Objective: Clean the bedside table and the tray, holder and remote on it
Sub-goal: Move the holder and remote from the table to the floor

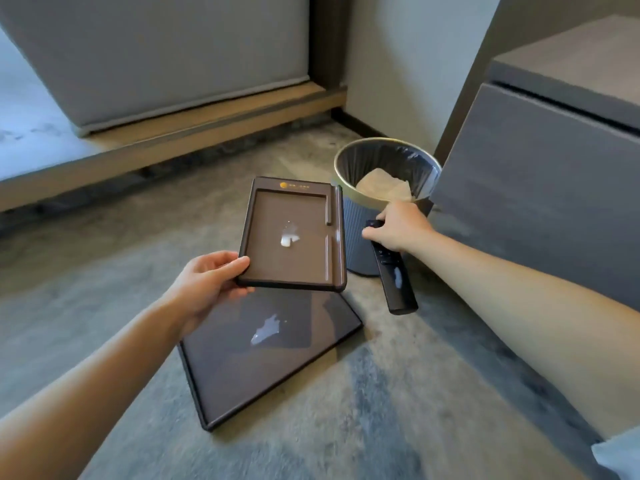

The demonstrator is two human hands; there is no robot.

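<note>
You are pinching the stiff, light-looking holder [294, 237] by its near corner in your left hand [204, 282] above the tray [263, 355] on the carpet, while your right hand [401, 226] is gripping the slick-looking remote [393, 275] by its top end beside the bin [384, 188].

tray [221, 382] partly hidden, holder logo [294, 185] illegible

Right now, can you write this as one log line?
left hand: holds holder | right hand: holds remote | tray: on carpet | bin: beside
</note>
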